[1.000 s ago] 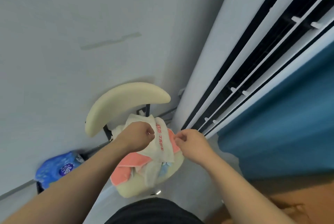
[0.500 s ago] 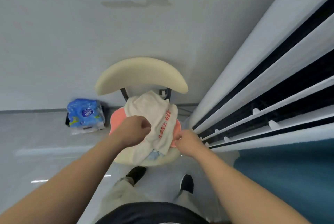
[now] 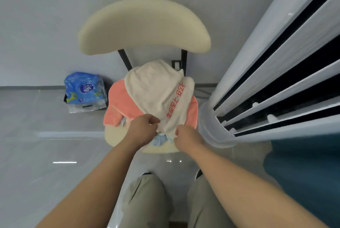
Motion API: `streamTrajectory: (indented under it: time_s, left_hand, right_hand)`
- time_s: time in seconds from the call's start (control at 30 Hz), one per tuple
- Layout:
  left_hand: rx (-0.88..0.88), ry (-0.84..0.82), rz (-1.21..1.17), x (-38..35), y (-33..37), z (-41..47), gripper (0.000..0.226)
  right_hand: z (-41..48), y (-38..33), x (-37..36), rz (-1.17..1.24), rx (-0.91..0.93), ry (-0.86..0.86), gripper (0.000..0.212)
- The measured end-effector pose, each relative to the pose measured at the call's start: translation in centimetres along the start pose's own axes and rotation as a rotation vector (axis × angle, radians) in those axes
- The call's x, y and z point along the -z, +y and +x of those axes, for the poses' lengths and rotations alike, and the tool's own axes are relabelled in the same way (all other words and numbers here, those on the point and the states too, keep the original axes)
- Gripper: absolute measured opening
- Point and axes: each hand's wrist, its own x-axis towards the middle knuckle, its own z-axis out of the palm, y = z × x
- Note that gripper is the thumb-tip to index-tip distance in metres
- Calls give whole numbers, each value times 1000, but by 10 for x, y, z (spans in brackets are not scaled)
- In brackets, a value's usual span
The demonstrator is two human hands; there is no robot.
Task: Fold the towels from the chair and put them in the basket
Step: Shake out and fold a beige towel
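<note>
While left hand [image 3: 142, 126], right hand [image 3: 187, 135] pinch cream towel [image 3: 156, 89] edge | air conditioner [image 3: 252, 52] close right

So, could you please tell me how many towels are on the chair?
3. A cream towel with red lettering lies on top; a coral towel spreads beneath it; a light blue towel peeks out at the front edge of the seat. Others may be hidden underneath.
</note>
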Motion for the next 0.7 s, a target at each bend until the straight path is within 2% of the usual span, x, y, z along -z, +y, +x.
streamTrajectory:
  time_s: [0.17, 0.23, 0.33, 0.57, 0.7]
  left_hand:
    - [-85, 136, -28, -35, -54, 31, 27]
    - [-139, 184, -41, -44, -71, 33, 26]
    - [-255, 264, -57, -56, -94, 25, 23]
    - [-378, 308, 94, -41, -89, -20, 30]
    - [-488, 393, 204, -10, -59, -21, 58]
  right_hand:
    - [48, 17, -65, -78, 97, 234, 33]
    - [57, 22, -77, -82, 130, 324, 28]
    - [64, 27, -84, 10, 179, 421, 24]
    - [7, 5, -31, 112, 317, 612, 21]
    - [-31, -33, 26, 195, 393, 661, 19]
